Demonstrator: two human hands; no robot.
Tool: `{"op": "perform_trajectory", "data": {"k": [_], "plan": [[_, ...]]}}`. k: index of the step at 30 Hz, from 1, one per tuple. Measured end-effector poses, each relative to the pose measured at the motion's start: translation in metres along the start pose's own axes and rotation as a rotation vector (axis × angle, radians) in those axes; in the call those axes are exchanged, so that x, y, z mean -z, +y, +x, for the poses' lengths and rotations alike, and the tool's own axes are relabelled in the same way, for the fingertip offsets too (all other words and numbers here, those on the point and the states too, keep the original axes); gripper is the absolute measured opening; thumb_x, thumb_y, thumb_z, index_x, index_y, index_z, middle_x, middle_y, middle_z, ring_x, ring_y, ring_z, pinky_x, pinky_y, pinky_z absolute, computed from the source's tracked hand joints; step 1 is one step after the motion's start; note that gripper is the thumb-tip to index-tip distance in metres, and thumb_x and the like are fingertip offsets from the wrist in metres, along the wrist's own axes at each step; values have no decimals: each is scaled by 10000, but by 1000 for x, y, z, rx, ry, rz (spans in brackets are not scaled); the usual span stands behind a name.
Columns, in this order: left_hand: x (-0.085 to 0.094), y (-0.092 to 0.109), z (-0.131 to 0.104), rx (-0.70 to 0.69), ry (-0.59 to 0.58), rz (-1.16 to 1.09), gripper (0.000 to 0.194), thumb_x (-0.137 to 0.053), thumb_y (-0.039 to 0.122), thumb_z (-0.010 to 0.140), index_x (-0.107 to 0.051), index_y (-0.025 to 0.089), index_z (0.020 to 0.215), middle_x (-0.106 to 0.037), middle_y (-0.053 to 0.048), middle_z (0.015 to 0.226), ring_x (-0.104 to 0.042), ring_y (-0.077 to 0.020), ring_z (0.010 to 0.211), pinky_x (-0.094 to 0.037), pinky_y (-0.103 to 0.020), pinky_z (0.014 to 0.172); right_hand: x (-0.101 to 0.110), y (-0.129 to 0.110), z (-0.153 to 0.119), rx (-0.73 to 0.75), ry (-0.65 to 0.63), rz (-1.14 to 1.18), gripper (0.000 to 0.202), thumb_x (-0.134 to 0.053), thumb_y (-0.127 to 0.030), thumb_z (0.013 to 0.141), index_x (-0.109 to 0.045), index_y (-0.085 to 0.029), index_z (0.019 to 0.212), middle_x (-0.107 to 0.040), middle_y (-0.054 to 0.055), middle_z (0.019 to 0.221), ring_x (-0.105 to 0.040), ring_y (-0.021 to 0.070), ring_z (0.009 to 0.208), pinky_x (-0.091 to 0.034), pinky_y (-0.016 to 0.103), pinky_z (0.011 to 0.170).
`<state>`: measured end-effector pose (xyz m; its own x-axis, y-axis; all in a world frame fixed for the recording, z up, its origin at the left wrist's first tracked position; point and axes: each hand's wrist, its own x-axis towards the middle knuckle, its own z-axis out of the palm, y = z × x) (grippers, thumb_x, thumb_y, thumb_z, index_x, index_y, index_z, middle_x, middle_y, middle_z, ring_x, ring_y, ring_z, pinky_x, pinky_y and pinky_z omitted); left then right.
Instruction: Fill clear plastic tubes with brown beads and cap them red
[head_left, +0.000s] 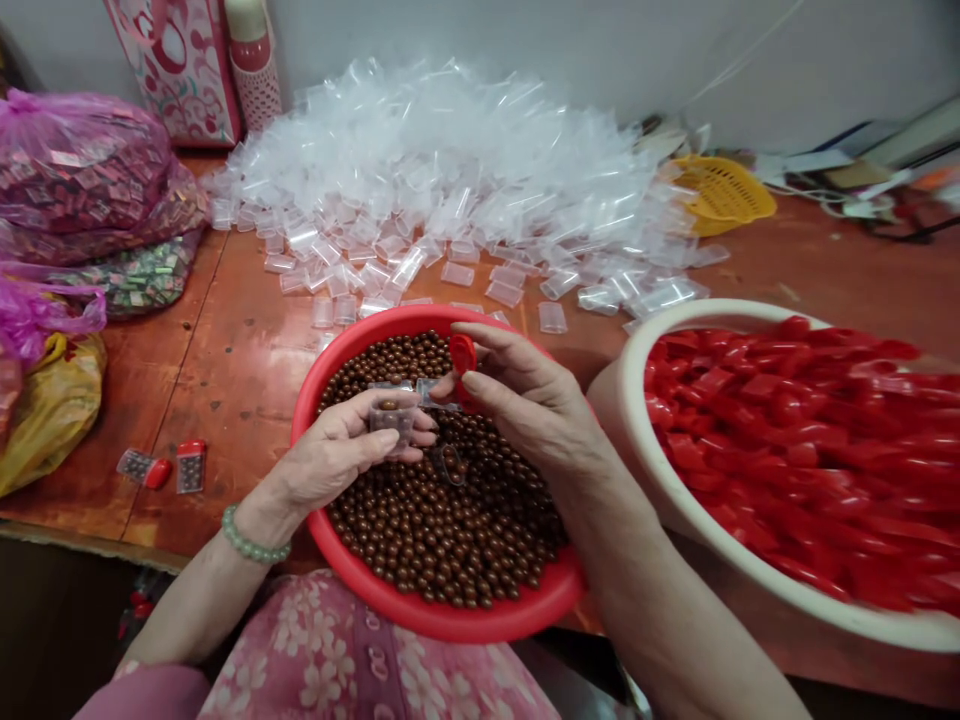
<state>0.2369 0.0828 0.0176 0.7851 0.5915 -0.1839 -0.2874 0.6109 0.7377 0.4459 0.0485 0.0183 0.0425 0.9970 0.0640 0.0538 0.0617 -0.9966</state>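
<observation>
My left hand holds a small clear container between thumb and fingers, with a few brown balls near its top. My right hand pinches a red cap between thumb and forefinger, just right of the container and apart from it. Another clear container lies by the right fingertips. Both hands are above a red basin full of brown balls. A further clear container rests among the balls.
Clear containers are heaped behind the basin. A white tub of red caps stands right. Two filled, capped containers lie left, near plastic bags. A yellow basket is behind.
</observation>
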Motion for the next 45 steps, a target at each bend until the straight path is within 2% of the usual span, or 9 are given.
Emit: {"op": "perform_trajectory", "data": {"k": [6, 11, 18, 23, 27, 33, 38, 41, 45], "plan": [[3, 4, 1, 15, -45, 69, 350, -685, 188, 824, -638, 193, 1171, -679, -82, 1089, -651, -166, 1009, -515, -301, 904, -5, -7, 0, 24, -4, -7, 321, -657, -332, 867, -609, -273, 1178, -675, 37, 1142, -690, 143, 832, -576, 311, 814], [4, 0, 1, 36, -32, -26, 402, -685, 134, 786, -611, 169, 1180, -698, -91, 1051, -676, -178, 964, -522, -307, 870, -9, -10, -3, 70, -15, -150, 278, -667, -326, 858, -674, -250, 1126, -694, 40, 1104, -657, 200, 1043, -522, 372, 965], [10, 3, 1, 111, -92, -165, 546, -638, 43, 662, -603, 164, 1193, -708, -102, 1120, -676, -218, 1034, -497, -360, 940, -12, -14, -2, 94, 51, -147, 383, -558, -416, 907, -510, -322, 1276, -638, 25, 984, -676, 180, 837, -568, 342, 766], [11, 3, 3, 128, -100, -198, 506, -597, 49, 680, -607, 156, 1174, -716, -109, 1115, -680, -229, 1038, -479, -394, 965, -30, -22, 5, 99, 191, -75, 305, -514, -441, 917, -455, -315, 1188, -614, 37, 987, -674, 209, 950, -558, 380, 837], [13, 1, 4, 138, -125, -231, 481, -584, 42, 683, -630, 151, 1149, -719, -109, 1119, -692, -229, 1018, -510, -376, 926, -42, -14, 4, 144, 186, 21, 234, -565, -403, 895, -469, -295, 1078, -642, 31, 982, -659, 203, 967, -550, 383, 862], [14, 2, 3, 146, -79, -227, 458, -618, 55, 671, -647, 132, 1121, -717, -122, 1119, -698, -230, 986, -540, -332, 856, -27, -5, -8, 103, 273, -196, 292, -588, -341, 893, -563, -278, 1177, -680, 51, 1027, -658, 203, 930, -540, 381, 883], [12, 2, 5, 130, -33, -170, 488, -622, 40, 659, -650, 131, 1138, -724, -118, 1090, -693, -219, 966, -534, -324, 849, -12, -7, -12, 161, 98, -544, 339, -587, -282, 898, -616, -258, 1235, -692, 64, 1085, -662, 229, 977, -529, 417, 920], [11, 2, 6, 137, -12, -108, 461, -637, 50, 646, -671, 137, 1098, -731, -108, 1049, -692, -203, 922, -531, -300, 818, -12, -7, -9, 245, -58, -673, 313, -526, -236, 931, -634, -235, 1225, -697, 81, 1033, -670, 220, 951, -551, 383, 874], [10, 2, 6, 139, -9, -42, 413, -666, 81, 636, -690, 129, 1045, -733, -108, 1000, -682, -190, 893, -520, -303, 822, -17, -4, -6, 299, -158, -771, 338, -458, -198, 964, -595, -209, 1273, -664, 106, 1077, -661, 202, 969, -560, 351, 853]]}}
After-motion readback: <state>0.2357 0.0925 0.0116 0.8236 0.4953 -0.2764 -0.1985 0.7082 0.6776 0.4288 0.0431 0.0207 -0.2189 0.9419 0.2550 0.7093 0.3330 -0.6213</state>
